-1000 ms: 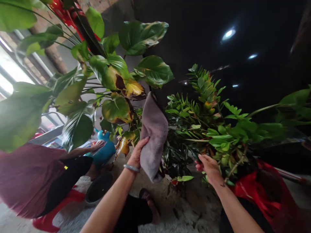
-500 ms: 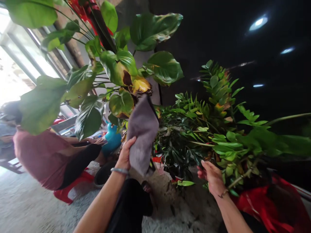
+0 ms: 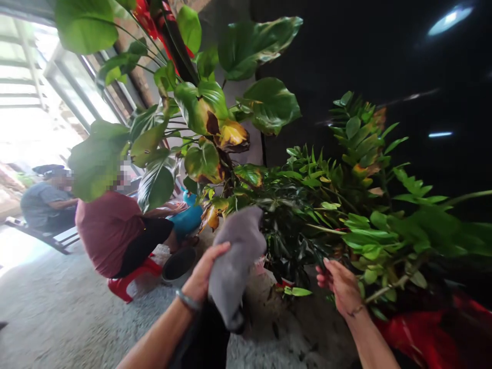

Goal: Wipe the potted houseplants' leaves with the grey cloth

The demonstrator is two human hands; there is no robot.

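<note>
Cloth (image 3: 236, 261) lowered from yellowed leaf (image 3: 230, 136) to centre of frame since earlier picture; left hand (image 3: 203, 277) clenched round cloth, thumb over top fold; right hand (image 3: 340, 287) lower right, fingers loosely spread, holding nothing (just under stems of small-leaved plant (image 3: 346, 225)); risk: hanging cloth end snags thin stems, tearing leaves; person in red shirt (image 3: 107, 230) seated mid-left.
</note>
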